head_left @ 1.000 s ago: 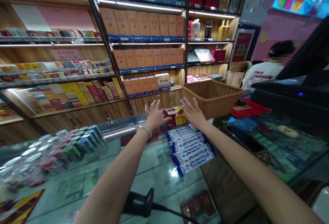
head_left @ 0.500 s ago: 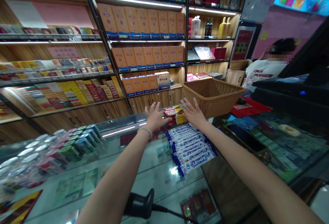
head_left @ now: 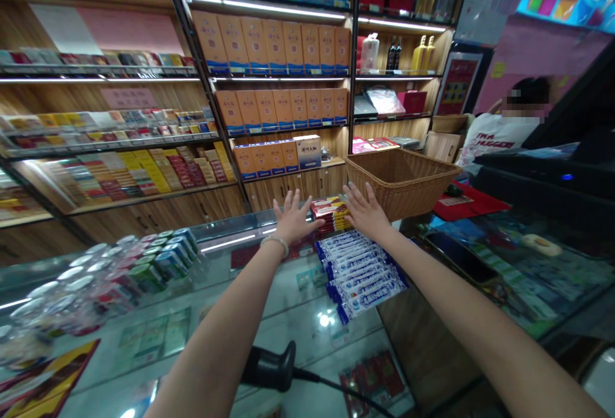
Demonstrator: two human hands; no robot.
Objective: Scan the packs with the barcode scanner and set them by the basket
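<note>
My left hand (head_left: 292, 221) has its fingers spread, with the thumb at the left end of a stack of red and yellow snack packets (head_left: 330, 214). At the stack's right end is my right hand (head_left: 369, 214), fingers stretched out and apart. Neither hand grips anything; whether the fingertips touch the packets I cannot tell. Toward me from the stack lies an overlapping row of blue and white wrapped bars (head_left: 362, 277) on the glass counter (head_left: 288, 315). A brown wicker basket (head_left: 403, 191) stands just beyond my right hand.
Several small tubs and packs (head_left: 163, 255) line the counter's left side. A black handheld scanner (head_left: 269, 367) with a cable lies in front of me. To the right are a phone (head_left: 461, 257) and a red mat (head_left: 480, 203). A person (head_left: 504, 127) is at the back right.
My view has turned slightly left, so everything sits a little further right in the picture. Both hands stay spread at the two ends of the red and yellow stack.
</note>
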